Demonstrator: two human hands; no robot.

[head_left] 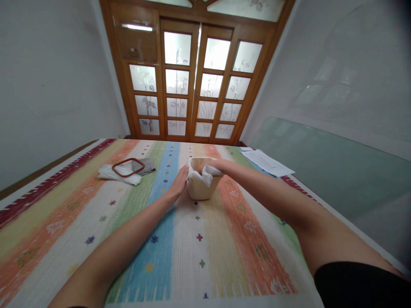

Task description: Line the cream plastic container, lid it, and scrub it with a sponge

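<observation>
A small cream bin stands upright on the table, with a white plastic bag lining it and folded over its rim. Against the bin's left side lies my left hand, fingers stretched along the wall near the rim. My right hand reaches down into the bin's mouth from the right; its fingers are hidden by the bag and the rim, so I cannot see whether they grip anything.
To the left, a brown rounded frame lies on crumpled white material and a grey patterned cloth. Printed sheets rest at the table's right edge. A striped cloth covers the table; glass-paned doors stand beyond.
</observation>
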